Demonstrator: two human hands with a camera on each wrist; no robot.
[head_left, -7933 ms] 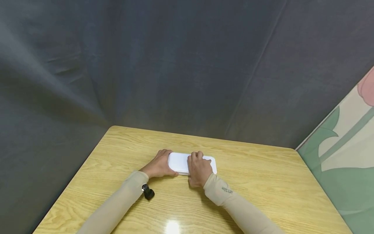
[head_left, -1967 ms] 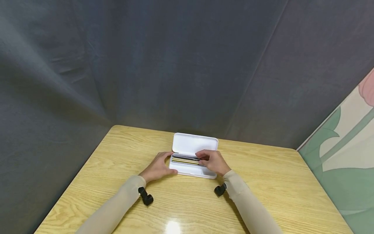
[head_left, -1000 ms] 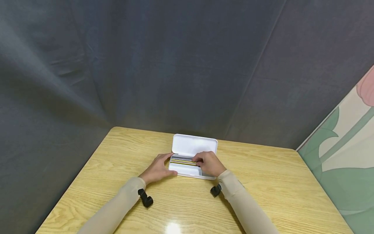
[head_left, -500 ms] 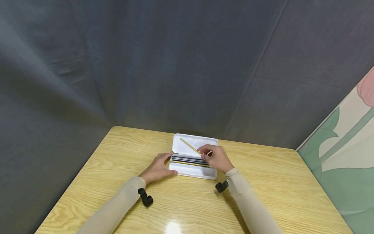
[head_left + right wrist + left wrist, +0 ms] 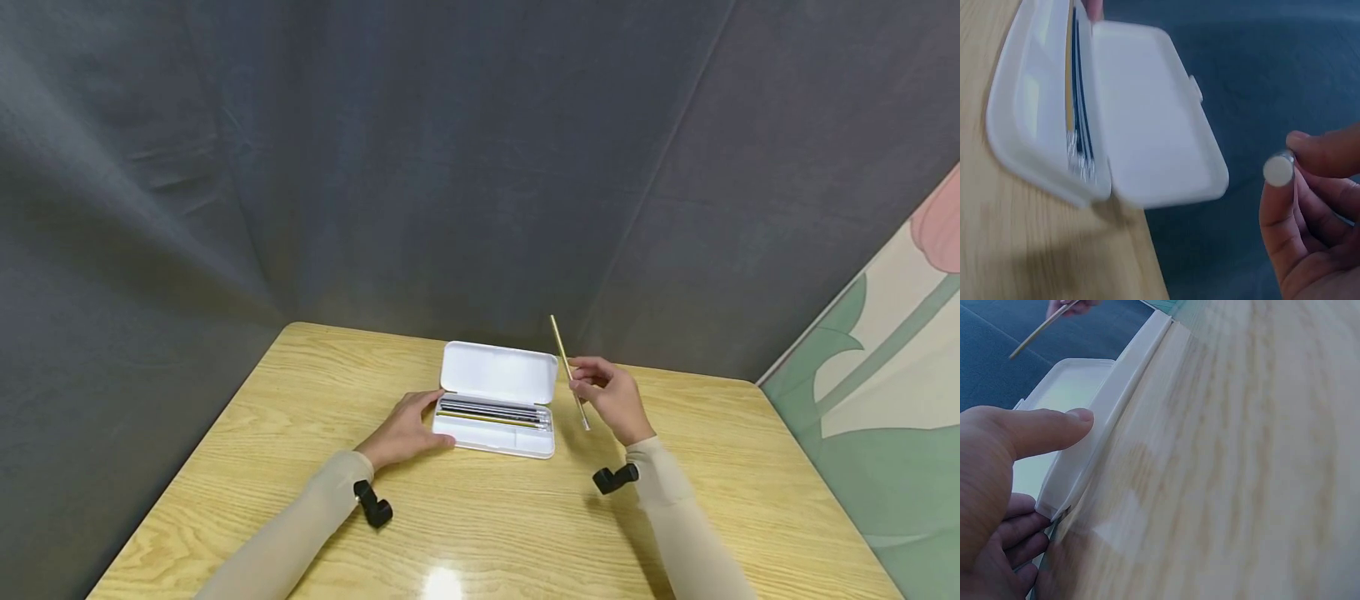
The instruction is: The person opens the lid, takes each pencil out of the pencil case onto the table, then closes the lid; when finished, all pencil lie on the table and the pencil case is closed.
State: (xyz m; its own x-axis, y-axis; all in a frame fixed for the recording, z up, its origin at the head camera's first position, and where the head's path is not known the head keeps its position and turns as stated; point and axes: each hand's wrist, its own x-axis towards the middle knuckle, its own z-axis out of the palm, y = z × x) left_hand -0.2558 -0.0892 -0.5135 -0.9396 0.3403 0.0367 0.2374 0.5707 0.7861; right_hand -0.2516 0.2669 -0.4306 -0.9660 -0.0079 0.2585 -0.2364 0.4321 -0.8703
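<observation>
A white pencil case lies on the table with its lid swung back. Several pencils, dark ones and a yellow one, lie side by side in its rear compartment. My left hand holds the case's left end, the thumb along the front wall and the fingers around the end, as the left wrist view shows. Right of the case, my right hand pinches a yellow pencil between thumb and fingers, held tilted in the air. Its white eraser end faces the right wrist camera.
The wooden table reaches back to a dark grey curtain. A flower-patterned cloth hangs along the right side. Small black cameras are worn on both wrists.
The case, first closed under both hands, now stands open. My right hand has lifted a yellow pencil out and moved it right, beyond the case. My left hand has stayed at the left end.
</observation>
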